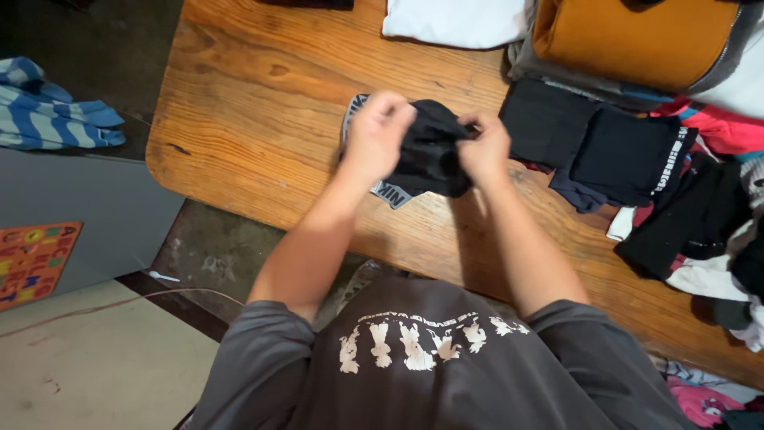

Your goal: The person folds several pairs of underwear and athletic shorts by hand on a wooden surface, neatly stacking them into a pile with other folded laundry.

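Note:
Both my hands hold a black garment with a grey waistband just above the wooden table. My left hand grips its left side, the fingers curled over the cloth. My right hand pinches its right edge. The waistband hangs below my left hand, close to the table top. Part of the garment is hidden behind my left hand.
A heap of black, red and white clothes lies at the right of the table. Folded dark pieces sit beside my right hand. A white cloth and an orange bag lie at the far edge. Blue striped fabric rests at the left.

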